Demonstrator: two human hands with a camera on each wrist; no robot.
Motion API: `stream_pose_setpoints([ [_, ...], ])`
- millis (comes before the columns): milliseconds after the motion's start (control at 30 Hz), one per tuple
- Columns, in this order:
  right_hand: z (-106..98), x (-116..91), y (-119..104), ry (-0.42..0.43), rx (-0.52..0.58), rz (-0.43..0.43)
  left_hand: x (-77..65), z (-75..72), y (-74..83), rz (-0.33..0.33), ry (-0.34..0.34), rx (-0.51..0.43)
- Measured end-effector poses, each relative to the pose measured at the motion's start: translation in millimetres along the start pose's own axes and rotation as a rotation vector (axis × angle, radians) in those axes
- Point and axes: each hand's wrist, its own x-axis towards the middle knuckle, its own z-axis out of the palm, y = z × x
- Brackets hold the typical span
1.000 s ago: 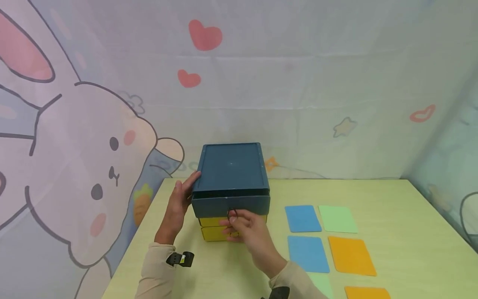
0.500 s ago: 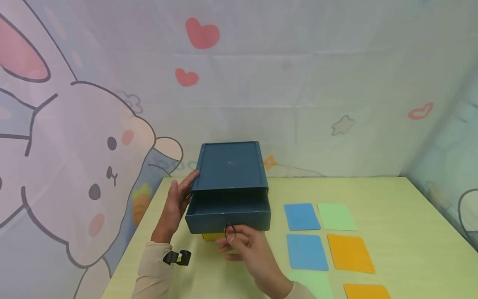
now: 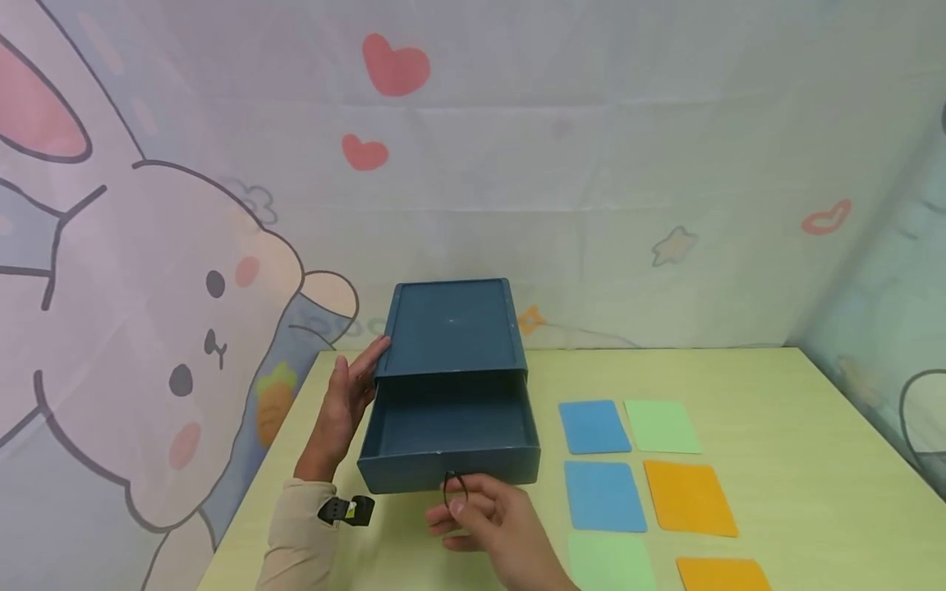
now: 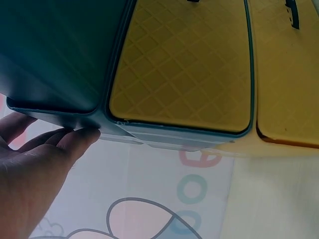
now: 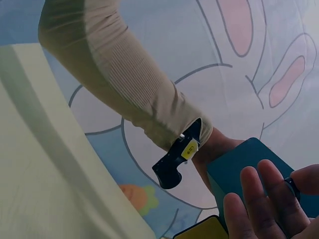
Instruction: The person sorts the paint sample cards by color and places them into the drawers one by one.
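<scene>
A dark blue drawer cabinet (image 3: 454,328) stands at the table's middle, its top drawer (image 3: 402,474) pulled far out. Inside, the drawer's flat bottom shows with nothing on it. My right hand (image 3: 498,525) pinches the black loop pull (image 3: 445,490) on the drawer's front between thumb and finger, the other fingers loosely spread below. With straight fingers, my left hand (image 3: 343,410) rests against the cabinet's left side. The left wrist view shows two yellow drawers, the middle drawer (image 4: 184,64) and lower drawer (image 4: 289,84), both pushed in; the pulled-out drawer hides them in the head view.
Right of the cabinet lie square cards in rows: blue cards (image 3: 594,427) (image 3: 606,497), green cards (image 3: 662,427) (image 3: 612,562) and orange cards (image 3: 691,498) (image 3: 724,574). A printed cloth (image 3: 591,164) hangs behind the pale table (image 3: 805,460).
The top drawer has slid out toward me from nearly closed, my right hand drawing it by the loop pull. My left hand stays at the cabinet's side.
</scene>
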Motion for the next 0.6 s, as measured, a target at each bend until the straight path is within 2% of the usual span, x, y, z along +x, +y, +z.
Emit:
stream_pose_setpoints([
  [367,5,-17,12,0.001,0.038,0.028,0.2,-0.1,-3.7,0.004,-0.002,0.019],
  [600,6,-22,24,-0.003,0.106,0.040,-0.5,0.3,-4.6,0.012,0.003,0.009],
])
